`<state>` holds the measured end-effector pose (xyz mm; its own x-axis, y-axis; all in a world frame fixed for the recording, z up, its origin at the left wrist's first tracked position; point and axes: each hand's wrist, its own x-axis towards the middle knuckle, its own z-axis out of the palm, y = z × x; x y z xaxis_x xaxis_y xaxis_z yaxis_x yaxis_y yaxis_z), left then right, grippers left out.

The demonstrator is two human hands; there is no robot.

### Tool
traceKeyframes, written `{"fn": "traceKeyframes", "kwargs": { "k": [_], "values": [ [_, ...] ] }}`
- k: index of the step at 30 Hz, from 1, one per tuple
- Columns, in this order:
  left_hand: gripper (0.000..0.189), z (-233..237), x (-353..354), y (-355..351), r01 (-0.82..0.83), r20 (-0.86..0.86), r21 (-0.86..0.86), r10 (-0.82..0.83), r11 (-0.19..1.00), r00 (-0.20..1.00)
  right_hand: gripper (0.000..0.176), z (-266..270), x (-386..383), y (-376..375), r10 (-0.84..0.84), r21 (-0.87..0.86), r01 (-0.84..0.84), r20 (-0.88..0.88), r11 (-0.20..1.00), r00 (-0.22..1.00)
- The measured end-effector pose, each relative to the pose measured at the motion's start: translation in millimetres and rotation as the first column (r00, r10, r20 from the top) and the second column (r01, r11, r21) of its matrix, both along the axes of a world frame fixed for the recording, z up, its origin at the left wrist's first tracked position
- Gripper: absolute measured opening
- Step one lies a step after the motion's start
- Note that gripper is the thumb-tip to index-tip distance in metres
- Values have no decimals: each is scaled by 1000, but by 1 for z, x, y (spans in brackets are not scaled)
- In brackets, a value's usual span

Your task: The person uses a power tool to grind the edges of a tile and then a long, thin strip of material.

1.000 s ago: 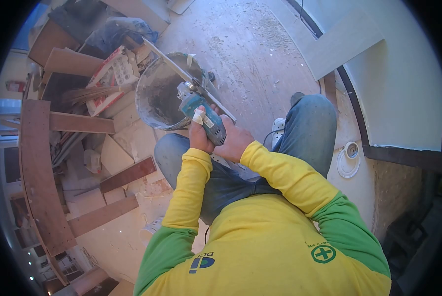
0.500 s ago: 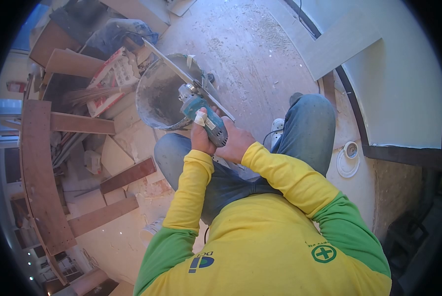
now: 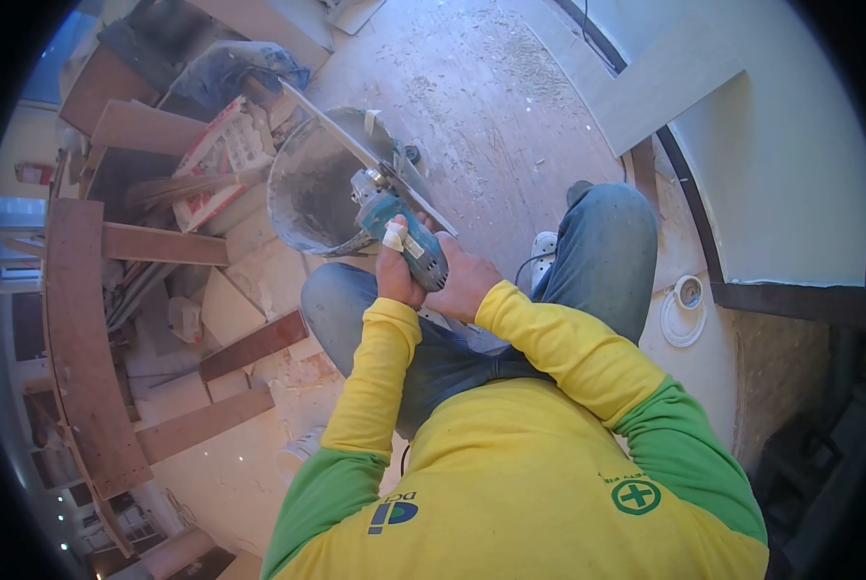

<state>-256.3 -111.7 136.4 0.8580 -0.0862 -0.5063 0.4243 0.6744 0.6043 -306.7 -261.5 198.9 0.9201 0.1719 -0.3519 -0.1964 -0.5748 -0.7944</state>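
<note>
My left hand is wrapped around the body of a teal angle grinder, with white tape on the thumb. The grinder's metal head points away from me, against a long, thin, pale strip, seen nearly edge-on, that looks like tile. My right hand is closed at the strip's near end, beside the grinder's rear; its fingers are partly hidden. Under the strip stands a dusty bucket, between my knees and the rubble. Whether the disc touches the strip cannot be made out.
Wooden boards form a frame on the left, with a torn red-and-white bag and tile pieces near it. A large pale panel lies at upper right. A tape roll is on the floor at right. Debris dusts the floor.
Almost nothing differs. My hands, the grinder and the strip have kept their places, with only a very slight shift in the view.
</note>
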Motion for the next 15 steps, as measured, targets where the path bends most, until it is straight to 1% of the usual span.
{"fn": "traceKeyframes", "kwargs": {
  "k": [2, 4, 11, 13, 15],
  "values": [
    [58, -1, -1, 0, 6, -6, -2, -6, 1000, 1000, 94, -2, -2, -1, -6, 4, 6, 11, 1000, 1000],
    [58, -2, -2, 0, 12, -10, -5, -12, 1000, 1000, 98, -5, -4, -2, 0, 20, -1, 28, 1000, 1000],
    [58, -3, -7, -3, -4, 0, -2, 4, 1000, 1000, 98, -7, -8, -4, -17, 46, 14, 58, 999, 998],
    [58, 2, -5, -4, -7, 6, 5, 7, 1000, 1000, 98, -6, -6, -4, -7, 43, 6, 16, 999, 1000],
    [48, 12, 0, -1, 35, -10, -30, -36, 999, 999, 98, 0, 0, -1, -5, 41, 5, -5, 999, 1000]
  ]
}}
